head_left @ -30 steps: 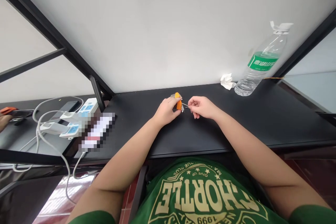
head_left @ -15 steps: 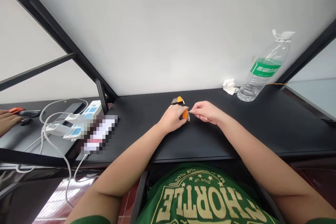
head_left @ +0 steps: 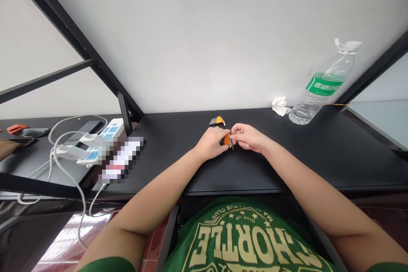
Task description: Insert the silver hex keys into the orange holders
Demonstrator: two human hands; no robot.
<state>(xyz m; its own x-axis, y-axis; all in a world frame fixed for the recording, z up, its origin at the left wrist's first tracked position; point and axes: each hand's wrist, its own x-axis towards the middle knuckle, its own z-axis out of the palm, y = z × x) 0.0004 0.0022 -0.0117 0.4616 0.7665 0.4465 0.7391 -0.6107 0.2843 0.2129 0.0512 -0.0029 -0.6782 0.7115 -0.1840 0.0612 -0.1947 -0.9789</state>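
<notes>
An orange holder with several metal hex keys (head_left: 226,139) is held in my left hand (head_left: 211,142), whose fingers and thumb are closed round its left side. My right hand (head_left: 247,137) pinches at the holder's right edge, by the keys; the small piece between its fingertips is mostly hidden. Just beyond my hands, a second orange holder with hex keys (head_left: 218,120) lies on the black table (head_left: 172,148).
A large clear bottle with a green label (head_left: 323,84) and a crumpled tissue (head_left: 280,106) stand at the back right. At left are a power strip (head_left: 111,131), white cables, a blurred phone (head_left: 123,159), and another person's hand (head_left: 8,148).
My right hand has moved slightly left, closer to the held holder; the metal piece that showed between them is now mostly covered. The other person's hand at far left has shifted.
</notes>
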